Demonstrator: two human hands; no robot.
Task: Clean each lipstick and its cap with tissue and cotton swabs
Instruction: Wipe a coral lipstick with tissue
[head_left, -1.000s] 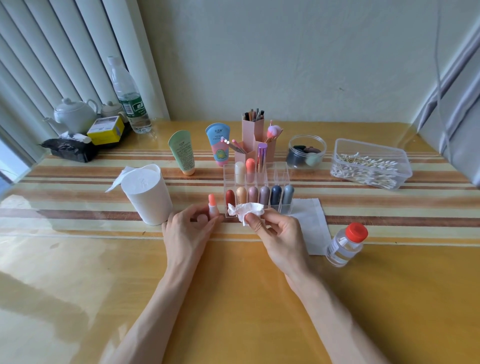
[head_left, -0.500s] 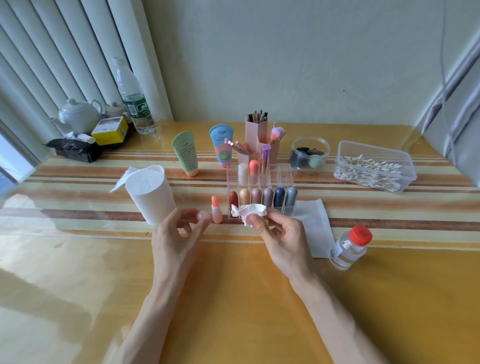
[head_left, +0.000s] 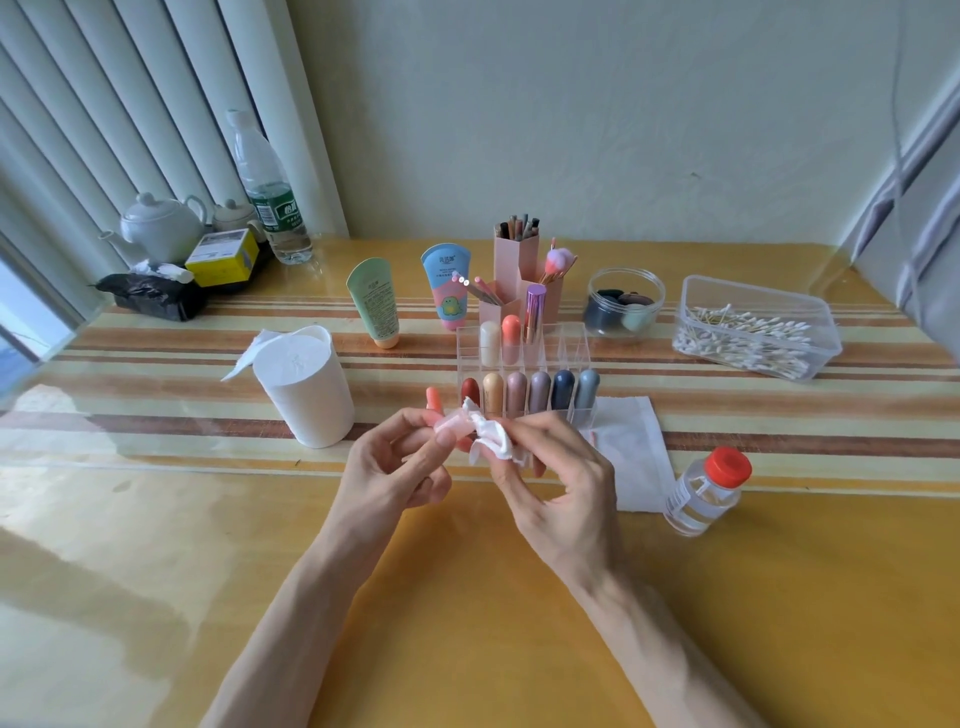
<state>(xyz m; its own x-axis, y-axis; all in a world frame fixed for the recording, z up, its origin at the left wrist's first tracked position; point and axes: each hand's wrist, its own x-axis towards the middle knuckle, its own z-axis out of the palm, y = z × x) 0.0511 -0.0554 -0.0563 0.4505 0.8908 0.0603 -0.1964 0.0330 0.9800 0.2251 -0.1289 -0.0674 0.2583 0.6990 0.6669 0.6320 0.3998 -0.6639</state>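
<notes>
My left hand (head_left: 400, 467) pinches a small translucent pink cap (head_left: 450, 423) above the table. My right hand (head_left: 550, 483) holds a crumpled white tissue (head_left: 491, 441) pressed against the cap's end. Just behind my left fingers an uncapped orange lipstick (head_left: 434, 399) stands upright on the table, its base hidden. Behind both hands a clear organizer (head_left: 571, 343) holds several capped lipsticks in its front row and a few more behind. A clear box of cotton swabs (head_left: 753, 332) sits at the far right.
A white tissue tub (head_left: 306, 389) stands left of my hands. A flat tissue (head_left: 634, 447) and a red-capped bottle (head_left: 709, 491) lie to the right. Cream tubes, a pink brush holder (head_left: 511, 257) and a sponge jar (head_left: 626, 301) stand behind; teapot and water bottle sit far left.
My left hand let go of the orange lipstick, which stays standing, and lifted the pink cap towards my right hand. The tissue now touches the cap.
</notes>
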